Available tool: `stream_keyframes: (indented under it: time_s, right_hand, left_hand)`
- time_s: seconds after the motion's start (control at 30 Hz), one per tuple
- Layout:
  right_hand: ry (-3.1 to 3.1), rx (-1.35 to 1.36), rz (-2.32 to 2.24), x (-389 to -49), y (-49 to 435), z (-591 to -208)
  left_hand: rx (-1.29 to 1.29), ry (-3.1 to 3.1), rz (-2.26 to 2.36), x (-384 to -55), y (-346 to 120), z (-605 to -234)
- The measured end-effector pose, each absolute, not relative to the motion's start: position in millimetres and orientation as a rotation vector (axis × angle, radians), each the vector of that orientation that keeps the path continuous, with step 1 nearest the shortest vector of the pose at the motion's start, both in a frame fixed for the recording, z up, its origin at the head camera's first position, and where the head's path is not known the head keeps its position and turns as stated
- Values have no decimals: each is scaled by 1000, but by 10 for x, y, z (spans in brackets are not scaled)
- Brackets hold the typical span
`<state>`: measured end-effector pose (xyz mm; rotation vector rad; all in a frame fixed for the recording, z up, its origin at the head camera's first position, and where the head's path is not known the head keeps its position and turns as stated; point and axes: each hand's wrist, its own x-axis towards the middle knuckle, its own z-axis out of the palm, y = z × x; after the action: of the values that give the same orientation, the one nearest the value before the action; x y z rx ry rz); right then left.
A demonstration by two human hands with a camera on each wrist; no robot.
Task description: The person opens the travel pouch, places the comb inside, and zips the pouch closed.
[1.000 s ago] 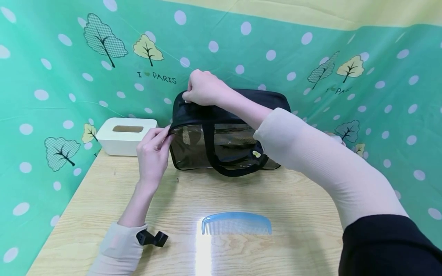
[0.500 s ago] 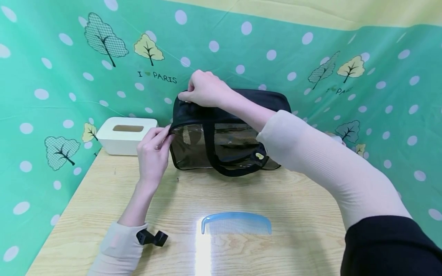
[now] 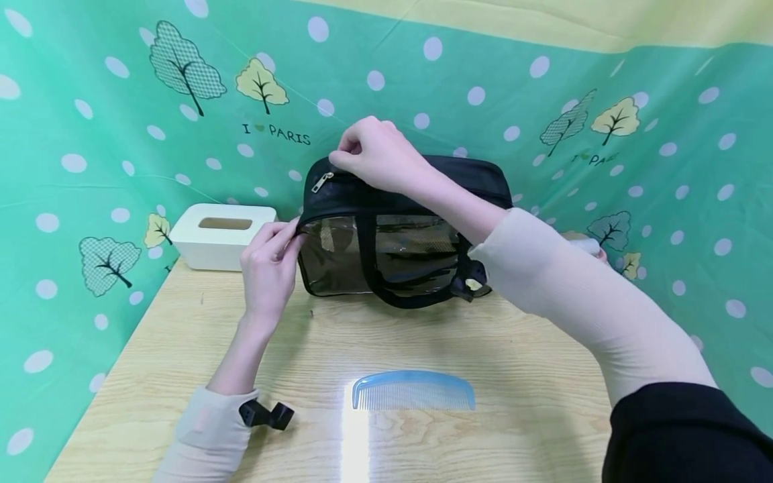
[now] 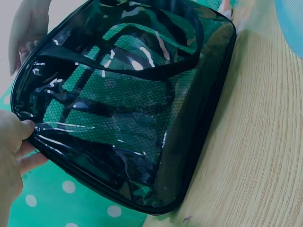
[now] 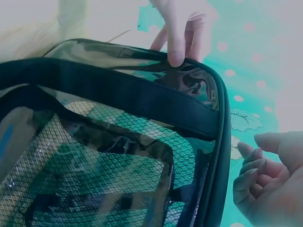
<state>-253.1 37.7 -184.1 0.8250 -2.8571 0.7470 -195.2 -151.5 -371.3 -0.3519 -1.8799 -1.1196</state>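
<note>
A black toiletry bag [image 3: 417, 235] with see-through smoky side panels and a hanging carry handle [image 3: 398, 300] stands upright against the backdrop. My left hand [image 3: 270, 258] pinches its upper left front corner between thumb and fingers, as the right wrist view also shows on the bag's edge [image 5: 222, 127]. Over the bag's top, my right hand [image 3: 380, 153] hovers with loosely curled fingers. Nothing shows between those fingers in the right wrist view, where the hand [image 5: 270, 184] is beside the bag. A metal zipper pull [image 3: 323, 182] lies exposed at the top left.
A white tissue box [image 3: 223, 248] stands left of the bag. On the wooden table [image 3: 290, 376], a blue comb [image 3: 413, 389] lies near the front. Some white object [image 3: 587, 245] is partly hidden behind my right forearm. Green patterned cloth [image 3: 386, 100] hangs close behind everything.
My right hand has come off the zipper pull at the top left and shifted right, so the pull now shows. My left hand and the bag stay put.
</note>
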Motion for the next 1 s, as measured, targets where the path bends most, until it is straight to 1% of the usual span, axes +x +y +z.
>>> stream_keyframes:
  time_s: [0.17, 0.47, 1.0]
  right_hand:
    - [-2739, 849, 859, -2442, 501, -1908]
    - [-2417, 1058, 1058, -2197, 707, -2151]
    - [-2192, 1113, 1229, -1798, 1086, -2781]
  left_hand:
    - [-357, -1903, -1107, -1953, -1525, -3728]
    - [-348, -1933, -1098, -1933, -1558, -3719]
    - [-355, -1930, -1101, -1951, -1547, -3715]
